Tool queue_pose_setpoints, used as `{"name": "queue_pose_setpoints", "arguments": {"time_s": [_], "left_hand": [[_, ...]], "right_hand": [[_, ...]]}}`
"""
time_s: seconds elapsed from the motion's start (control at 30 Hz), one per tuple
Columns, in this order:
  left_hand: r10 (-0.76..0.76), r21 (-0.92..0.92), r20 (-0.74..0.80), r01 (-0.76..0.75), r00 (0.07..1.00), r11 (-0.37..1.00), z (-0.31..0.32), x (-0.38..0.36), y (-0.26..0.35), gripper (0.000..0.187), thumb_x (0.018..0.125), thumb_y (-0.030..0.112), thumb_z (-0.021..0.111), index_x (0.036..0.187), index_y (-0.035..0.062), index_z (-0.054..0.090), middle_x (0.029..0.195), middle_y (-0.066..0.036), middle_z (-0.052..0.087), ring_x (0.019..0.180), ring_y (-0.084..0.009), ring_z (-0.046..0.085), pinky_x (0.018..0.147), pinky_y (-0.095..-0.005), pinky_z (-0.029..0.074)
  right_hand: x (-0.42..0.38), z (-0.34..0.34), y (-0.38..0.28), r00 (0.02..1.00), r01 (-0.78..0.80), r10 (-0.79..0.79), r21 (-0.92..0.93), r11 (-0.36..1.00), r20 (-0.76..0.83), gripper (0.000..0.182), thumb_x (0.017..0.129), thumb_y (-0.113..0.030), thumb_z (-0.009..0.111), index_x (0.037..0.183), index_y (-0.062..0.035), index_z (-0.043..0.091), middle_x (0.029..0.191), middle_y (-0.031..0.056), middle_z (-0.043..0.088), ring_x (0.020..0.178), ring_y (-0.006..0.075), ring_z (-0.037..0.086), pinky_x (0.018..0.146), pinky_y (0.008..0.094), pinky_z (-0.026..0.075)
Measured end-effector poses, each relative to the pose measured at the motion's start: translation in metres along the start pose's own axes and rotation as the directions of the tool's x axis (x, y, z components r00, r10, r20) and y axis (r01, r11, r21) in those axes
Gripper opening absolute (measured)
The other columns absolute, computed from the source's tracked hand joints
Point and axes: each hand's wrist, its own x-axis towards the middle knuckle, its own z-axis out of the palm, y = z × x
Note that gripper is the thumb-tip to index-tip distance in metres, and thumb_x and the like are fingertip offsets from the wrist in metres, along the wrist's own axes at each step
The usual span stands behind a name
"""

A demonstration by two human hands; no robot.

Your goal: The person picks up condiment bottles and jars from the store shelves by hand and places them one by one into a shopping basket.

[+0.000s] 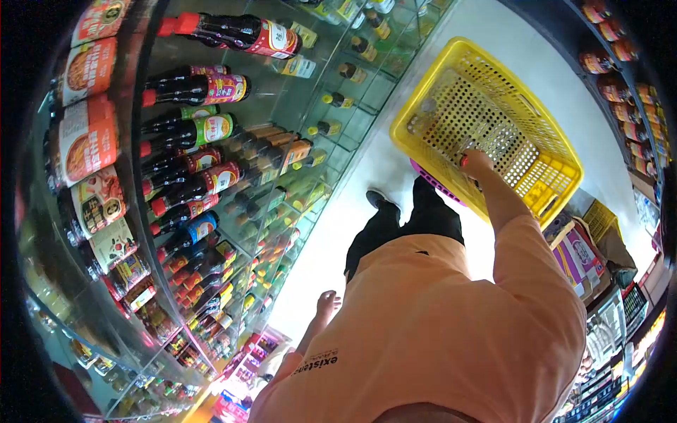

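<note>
My right hand (477, 165) is inside a yellow plastic basket (539, 106), closed with a small red part (463, 161) showing at its fingers. What that red part belongs to is hidden. The basket has perforated walls and base, and blurred clear shapes show on its bottom. A magenta basket edge (434, 182) shows beneath it. My left hand (328, 304) hangs beside my body near the glass shelves, fingers loosely bent and partly apart, with nothing visible in it.
Glass shelves (331, 162) on the left hold dark sauce bottles (226, 178) with red caps and boxed goods (88, 141). Jars (620, 106) line a shelf at the right. Cartons (578, 254) stand beyond the basket. My feet (377, 198) are on a pale floor.
</note>
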Motion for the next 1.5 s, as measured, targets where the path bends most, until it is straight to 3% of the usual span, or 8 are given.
{"name": "queue_pose_setpoints", "arguments": {"time_s": [0.47, 0.73, 1.07, 1.1, 1.13, 1.2, 1.3, 1.5], "left_hand": [[0.162, 0.116, 0.074, -0.17, 0.984, 0.979, 0.031, -0.024, -0.099, 0.038, 0.1, 0.03, 0.054, 0.126, 0.0025, 0.055, 0.102, -0.015, 0.069, 0.084, -0.0238, 0.069, 0.069, -0.0348, 0.055], [-0.069, -0.475, 0.018, 0.069, 0.997, 0.877, 0.07, 0.002, -0.169, 0.037, 0.101, 0.031, 0.053, 0.129, 0.0064, 0.054, 0.101, -0.013, 0.07, 0.081, -0.0218, 0.069, 0.069, -0.0342, 0.054], [-0.121, -0.848, 0.004, 0.068, 0.993, 0.526, 0.177, -0.006, -0.381, 0.033, 0.098, 0.033, 0.059, 0.121, 0.0088, 0.059, 0.096, -0.009, 0.072, 0.073, -0.0174, 0.068, 0.061, -0.0307, 0.051], [-0.15, -0.866, 0.005, 0.079, 0.989, 0.494, 0.187, -0.016, -0.398, 0.032, 0.098, 0.032, 0.059, 0.121, 0.0091, 0.059, 0.096, -0.008, 0.072, 0.073, -0.0174, 0.068, 0.061, -0.0306, 0.051], [-0.16, -0.864, -0.022, 0.062, 0.987, 0.499, 0.196, -0.028, -0.415, 0.032, 0.098, 0.031, 0.059, 0.121, 0.0085, 0.06, 0.096, -0.008, 0.072, 0.073, -0.0175, 0.068, 0.061, -0.0307, 0.051], [-0.177, -0.888, -0.066, 0.023, 0.982, 0.458, 0.226, -0.034, -0.459, 0.033, 0.097, 0.031, 0.06, 0.121, 0.0078, 0.06, 0.096, -0.008, 0.072, 0.073, -0.0176, 0.068, 0.061, -0.0309, 0.051], [-0.101, -0.764, -0.329, -0.202, 0.939, 0.612, 0.264, -0.046, -0.509, 0.033, 0.096, 0.03, 0.061, 0.118, 0.0061, 0.061, 0.095, -0.009, 0.072, 0.073, -0.018, 0.067, 0.06, -0.0314, 0.051], [-0.444, -0.991, 0.079, 0.022, 0.892, -0.132, 0.293, -0.081, -0.531, 0.032, 0.094, 0.027, 0.061, 0.116, 0.0041, 0.061, 0.09, -0.01, 0.071, 0.069, -0.0187, 0.066, 0.056, -0.032, 0.048]], "right_hand": [[0.066, 0.068, 0.021, 0.986, 0.154, -0.149, 0.072, 0.985, -0.073, 0.047, 0.075, -0.018, 0.066, 0.121, -0.0071, 0.064, 0.098, 0.0248, 0.07, 0.094, 0.038, 0.07, 0.081, 0.0458, 0.056], [0.014, 0.023, -0.005, 0.92, 0.201, -0.036, 0.389, 0.899, -0.391, 0.05, 0.088, -0.033, 0.062, 0.132, -0.0094, 0.06, 0.129, 0.0208, 0.061, 0.12, 0.0366, 0.058, 0.102, 0.0441, 0.045], [-0.117, 0.115, -0.154, 0.298, 0.842, -0.315, 0.093, 0.531, -0.901, 0.015, 0.098, -0.015, 0.051, 0.103, -0.0033, 0.061, 0.098, 0.0103, 0.062, 0.088, 0.0231, 0.058, 0.08, 0.0383, 0.048], [-0.105, 0.158, -0.166, 0.198, 0.604, -0.513, -0.308, 0.735, -0.835, 0.014, 0.097, -0.012, 0.052, 0.103, -0.0064, 0.063, 0.098, 0.0073, 0.063, 0.091, 0.019, 0.058, 0.083, 0.0368, 0.049], [-0.094, 0.192, -0.18, 0.585, 0.775, -0.545, 0.216, 0.594, -0.601, 0.016, 0.097, -0.013, 0.051, 0.105, -0.0061, 0.063, 0.102, 0.0075, 0.063, 0.096, 0.0186, 0.058, 0.088, 0.0363, 0.048], [-0.132, 0.265, -0.229, 0.563, 0.666, -0.788, -0.429, 0.61, -0.247, 0.02, 0.093, -0.017, 0.06, 0.11, -0.008, 0.063, 0.099, 0.0107, 0.065, 0.092, 0.0275, 0.062, 0.084, 0.0413, 0.051], [-0.186, 0.372, -0.264, 0.558, 0.829, -0.806, -0.176, 0.53, 0.198, 0.032, 0.078, -0.026, 0.069, 0.099, -0.0012, 0.068, 0.099, 0.0228, 0.067, 0.099, 0.0391, 0.065, 0.088, 0.0452, 0.052], [-0.293, 0.445, -0.372, 0.428, 0.893, -0.824, -0.317, 0.32, 0.372, 0.033, 0.081, -0.026, 0.07, 0.106, -0.0045, 0.069, 0.1, 0.0178, 0.07, 0.095, 0.0321, 0.067, 0.087, 0.0396, 0.053]]}}
